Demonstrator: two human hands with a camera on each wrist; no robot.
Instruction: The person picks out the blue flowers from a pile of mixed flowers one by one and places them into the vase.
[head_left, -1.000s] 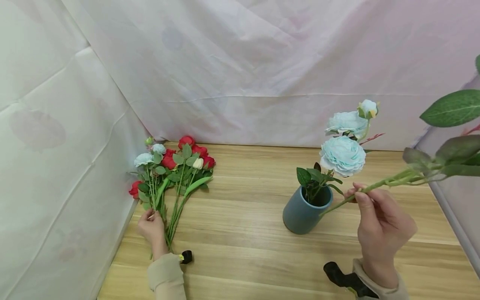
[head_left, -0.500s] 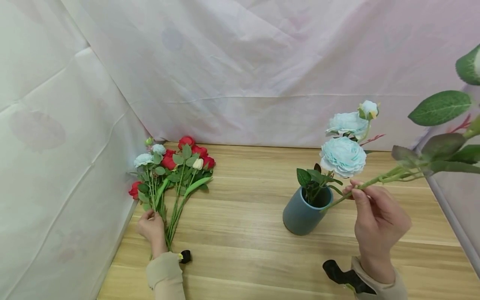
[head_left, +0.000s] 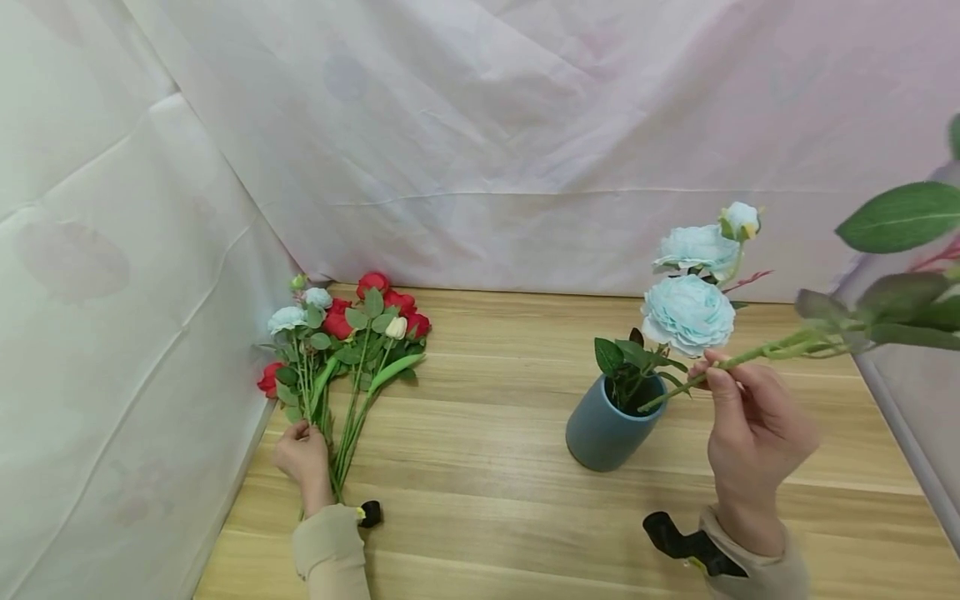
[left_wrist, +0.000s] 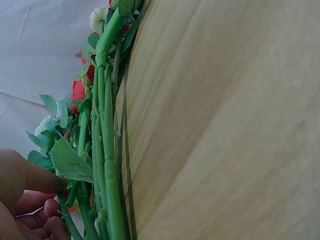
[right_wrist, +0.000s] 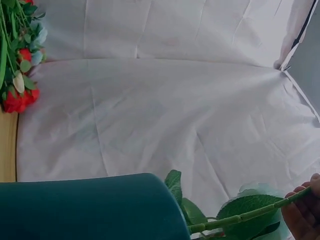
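My right hand [head_left: 750, 425] pinches a green leafy stem [head_left: 757, 353] just right of the blue-grey vase [head_left: 603, 429]. The stem's cut end points down-left at the vase mouth; its leaves [head_left: 896, 218] run off the right edge. The vase holds pale blue flowers [head_left: 687, 310]. In the right wrist view the stem [right_wrist: 245, 216] crosses behind the vase [right_wrist: 90, 207] to my fingertips [right_wrist: 300, 220]. My left hand [head_left: 303, 454] grips a stem in the bunch of red and pale flowers [head_left: 345, 333] lying at the table's left. The left wrist view shows the green stems [left_wrist: 105, 150] beside my fingers [left_wrist: 30, 200].
The wooden table [head_left: 487, 500] is enclosed by white cloth walls [head_left: 480, 142] at the left, back and right. Black wrist mounts [head_left: 675, 542] sit near both cuffs.
My right hand has carried the stem up and slightly left, bringing its cut end closer to the vase mouth. The left hand stays on the bunch.
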